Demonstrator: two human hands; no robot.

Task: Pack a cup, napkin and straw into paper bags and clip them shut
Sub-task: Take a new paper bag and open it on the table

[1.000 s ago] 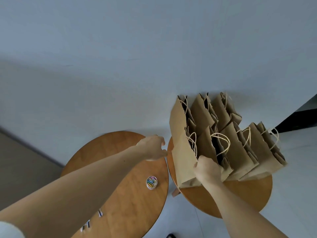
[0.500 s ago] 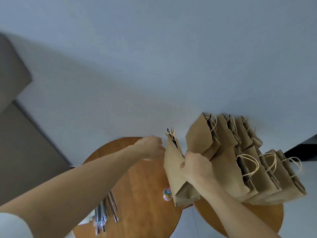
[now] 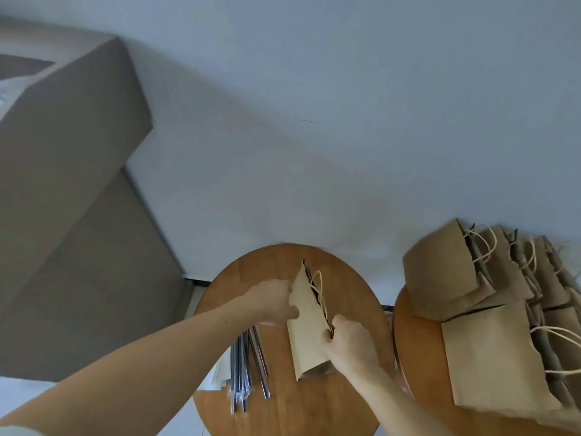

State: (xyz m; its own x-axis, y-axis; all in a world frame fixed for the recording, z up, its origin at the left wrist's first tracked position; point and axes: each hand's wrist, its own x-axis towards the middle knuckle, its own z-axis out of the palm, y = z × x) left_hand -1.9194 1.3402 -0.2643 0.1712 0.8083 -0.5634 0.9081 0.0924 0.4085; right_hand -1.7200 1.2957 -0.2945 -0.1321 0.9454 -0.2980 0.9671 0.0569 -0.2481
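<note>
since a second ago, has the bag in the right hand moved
Yes. The bag has gone left, away from the stacked bags on the right table, and is now over the left table.

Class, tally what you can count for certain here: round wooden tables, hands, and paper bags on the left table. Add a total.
Round wooden tables: 2 (left table, right table)
Hands: 2 (left hand, right hand)
Paper bags on the left table: 1 (the paper bag both hands hold)
Total: 5
The stacked bags overlap too much to count.
</note>
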